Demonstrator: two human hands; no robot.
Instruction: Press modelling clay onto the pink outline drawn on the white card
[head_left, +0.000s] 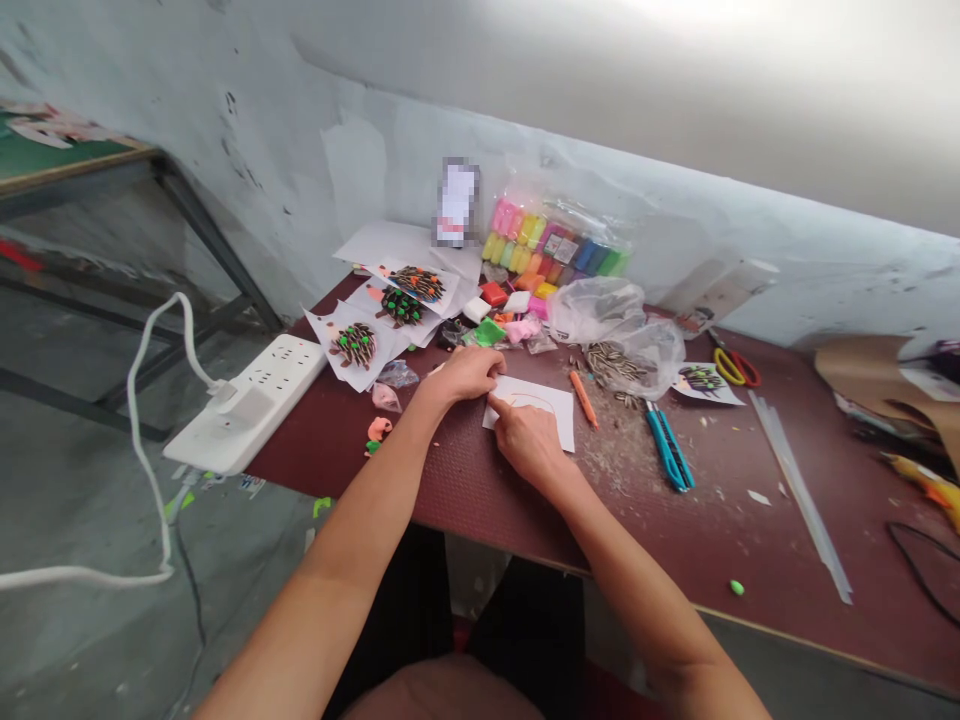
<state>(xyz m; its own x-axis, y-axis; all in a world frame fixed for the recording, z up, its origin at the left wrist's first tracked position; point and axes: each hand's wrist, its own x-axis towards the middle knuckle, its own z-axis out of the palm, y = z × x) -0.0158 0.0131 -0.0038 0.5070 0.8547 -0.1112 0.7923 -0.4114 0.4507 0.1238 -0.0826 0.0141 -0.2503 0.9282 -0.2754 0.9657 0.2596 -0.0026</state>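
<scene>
White paper sheet (564, 425) bearing a curved outline lies at mid-table, left of an orange pen-like stick (583, 400). The step in hand appears to be work at the sheet's left end; the next move would seem to call for keeping the paper steady. Right hand (529, 435) rests over the sheet, index finger extended, other fingers curled. Left hand (471, 375) is bent at its far-left corner. Whether either grips anything cannot be told. Farther right: sunflower seeds (615, 365), teal utility knife (670, 450).
</scene>
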